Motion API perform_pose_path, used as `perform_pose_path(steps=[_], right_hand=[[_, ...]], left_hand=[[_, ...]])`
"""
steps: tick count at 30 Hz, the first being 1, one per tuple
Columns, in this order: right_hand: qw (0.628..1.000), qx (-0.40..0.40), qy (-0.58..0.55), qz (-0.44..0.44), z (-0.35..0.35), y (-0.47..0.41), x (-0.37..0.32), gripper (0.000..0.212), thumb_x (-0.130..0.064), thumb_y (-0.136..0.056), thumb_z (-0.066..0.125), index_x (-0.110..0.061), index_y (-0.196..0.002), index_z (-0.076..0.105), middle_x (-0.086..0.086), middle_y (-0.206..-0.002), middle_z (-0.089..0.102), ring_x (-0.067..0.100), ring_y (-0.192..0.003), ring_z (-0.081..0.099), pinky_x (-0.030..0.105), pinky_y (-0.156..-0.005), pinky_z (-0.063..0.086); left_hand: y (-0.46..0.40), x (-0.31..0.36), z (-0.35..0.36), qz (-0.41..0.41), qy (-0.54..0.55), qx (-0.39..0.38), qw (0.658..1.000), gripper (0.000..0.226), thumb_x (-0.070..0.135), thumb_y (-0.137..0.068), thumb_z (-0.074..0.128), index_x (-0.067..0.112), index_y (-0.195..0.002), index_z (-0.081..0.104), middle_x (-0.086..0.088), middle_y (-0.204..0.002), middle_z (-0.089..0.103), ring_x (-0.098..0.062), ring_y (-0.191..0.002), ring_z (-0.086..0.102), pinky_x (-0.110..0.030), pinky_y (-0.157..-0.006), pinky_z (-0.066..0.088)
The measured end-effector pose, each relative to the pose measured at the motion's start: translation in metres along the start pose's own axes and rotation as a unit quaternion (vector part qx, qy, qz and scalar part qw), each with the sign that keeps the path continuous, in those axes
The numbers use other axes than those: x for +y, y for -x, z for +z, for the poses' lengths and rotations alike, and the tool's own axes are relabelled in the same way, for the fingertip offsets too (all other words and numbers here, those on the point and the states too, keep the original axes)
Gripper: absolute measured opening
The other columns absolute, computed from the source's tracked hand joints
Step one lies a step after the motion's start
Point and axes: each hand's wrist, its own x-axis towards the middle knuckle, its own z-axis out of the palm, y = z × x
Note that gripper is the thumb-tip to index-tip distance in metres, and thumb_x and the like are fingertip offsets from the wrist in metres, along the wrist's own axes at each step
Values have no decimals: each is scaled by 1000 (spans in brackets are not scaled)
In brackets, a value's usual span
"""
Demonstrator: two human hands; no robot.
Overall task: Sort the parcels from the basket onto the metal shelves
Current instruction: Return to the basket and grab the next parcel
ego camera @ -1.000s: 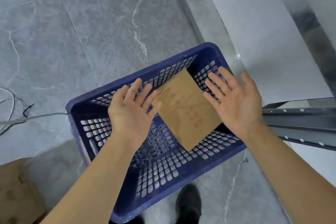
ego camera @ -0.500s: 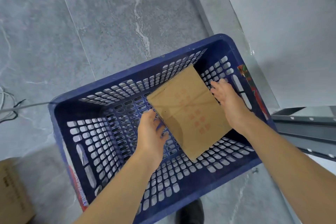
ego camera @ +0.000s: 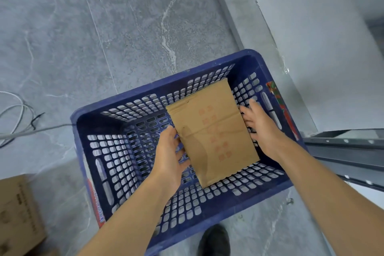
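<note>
A person bends over a blue plastic basket [ego camera: 133, 151] on a grey marbled floor [ego camera: 128, 27], both hands reaching inside for the one cardboard parcel [ego camera: 212, 133] that shows in it. The flat brown parcel lies tilted against the basket's right side, its far corner propped near the latticed wall and its near corner low by the front wall. The left hand [ego camera: 168, 160] presses against the parcel's left long edge, fingers [ego camera: 182, 151] curling beneath it; the right hand [ego camera: 261, 131] bears on the opposite long edge, its fingers spread along the side. Both hands appear closed on the parcel, though whether it has left the basket floor cannot be judged from this angle.

The step in hand looks to be the lift-out. Done well, it would mean keeping the two palms squared on opposite edges, getting fingertips fully under the low side, and raising the parcel level so that no corner snags the open lattice. A dark metal shelf rail [ego camera: 345, 151] juts in just to the right of the basket, so the carry to the shelves should be short. A second cardboard box [ego camera: 18, 216] sits on the floor to the left, well apart, beside loose grey cables [ego camera: 20, 122].
</note>
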Motion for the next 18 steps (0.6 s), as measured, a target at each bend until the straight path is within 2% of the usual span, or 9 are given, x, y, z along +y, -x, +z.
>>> perform_pose_path(steps=[2, 4, 6, 8, 10, 12, 14, 18], right_hand=[[1000, -8, -15, -5, -1, 21, -7, 64, -61, -107, 21, -28, -158, 43, -1, -153, 53, 10, -113, 57, 27, -77, 43], [1000, -16, -18, -18, -2, 46, -18, 64, -62, -106, 20, -30, -155, 46, -4, -146, 57, 2, -102, 58, 25, -74, 43], [999, -20, -25, -32, -6, 70, -29, 63, -63, -106, 20, -33, -150, 53, -3, -144, 61, 2, -106, 58, 26, -75, 44], [998, -22, -25, -51, -12, 102, -45, 58, -63, -106, 18, -39, -136, 62, -4, -134, 67, 3, -109, 60, 27, -77, 46], [997, -27, -25, -67, -18, 136, -62, 56, -63, -105, 17, -44, -125, 65, -7, -126, 70, 5, -112, 62, 28, -80, 47], [995, -33, -38, -90, -29, 175, -79, 62, -63, -105, 17, -37, -134, 65, -5, -126, 72, 8, -117, 63, 28, -84, 48], [992, -34, -49, -112, -39, 216, -98, 65, -62, -105, 17, -32, -141, 61, -11, -124, 71, 3, -116, 62, 25, -87, 46], [985, -39, -75, -150, -59, 307, -143, 68, -65, -103, 17, -29, -141, 60, -16, -124, 69, -3, -115, 60, 22, -86, 45]], left_hand=[[21, 8, 0, 14, -8, 7, 1000, 35, 49, -104, 36, 36, -109, 68, 6, -125, 67, -22, -119, 62, -54, -108, 45], [47, 19, 3, 29, -17, 10, 999, 33, 47, -105, 37, 35, -103, 67, 6, -117, 68, -23, -116, 62, -51, -102, 47], [73, 27, 5, 42, -18, 13, 999, 33, 47, -105, 38, 34, -102, 68, 3, -116, 68, -25, -112, 62, -49, -94, 50], [105, 37, 7, 53, -7, 18, 998, 33, 48, -104, 40, 32, -106, 69, -1, -120, 68, -26, -112, 63, -45, -86, 54], [137, 44, 9, 65, 4, 25, 998, 35, 49, -103, 42, 29, -114, 69, -3, -127, 68, -28, -117, 64, -47, -88, 55], [175, 56, 14, 89, 7, 24, 996, 37, 49, -103, 42, 29, -120, 68, -2, -129, 69, -29, -118, 64, -47, -88, 55], [218, 71, 20, 119, 2, 13, 993, 38, 49, -103, 40, 32, -124, 66, -1, -129, 68, -28, -118, 64, -43, -83, 55], [313, 105, 34, 168, 6, 1, 986, 37, 49, -103, 39, 36, -123, 68, 0, -129, 69, -27, -117, 64, -43, -82, 54]])
